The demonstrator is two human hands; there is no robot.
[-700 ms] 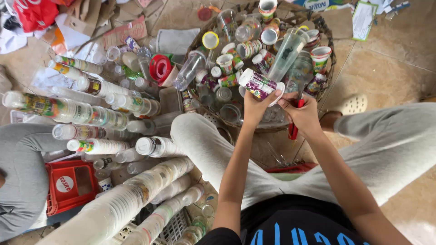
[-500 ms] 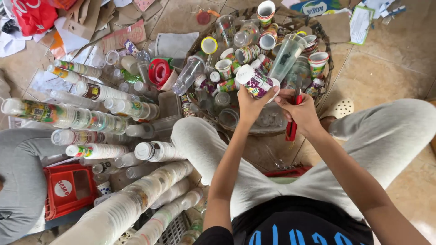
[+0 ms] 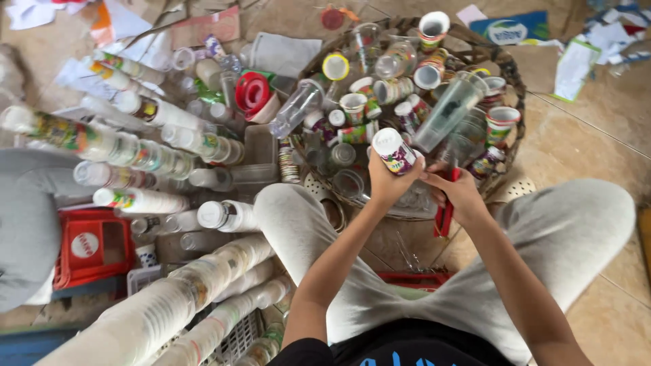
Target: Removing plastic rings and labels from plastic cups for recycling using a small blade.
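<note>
Both your arms reach straight out over your knees, elbows a bit bent, hands meeting just in front of the basket (image 3: 510,71). Your left hand (image 3: 388,181) is wrapped around a small cup (image 3: 395,150), white bottom facing you, with a purple, pink and green printed label round its side. Your right hand (image 3: 460,193) sits right next to it, fingers curled shut on a red tool (image 3: 445,215) that hangs down below your palm. Thumb and fingertips are pinching up against the cup's edge.

The basket is stuffed with more cups, some clear, some with striped red and green prints, one with a yellow lid (image 3: 336,66), lying every which way. A tall clear cup (image 3: 447,112) is tilted just above your right hand.

On your left, long stacks of cups (image 3: 135,146) lie on the floor in rows with colourful label bands. There's a red crate (image 3: 91,247) with a white round sticker near them, and a blue packet (image 3: 519,28) past the basket.
</note>
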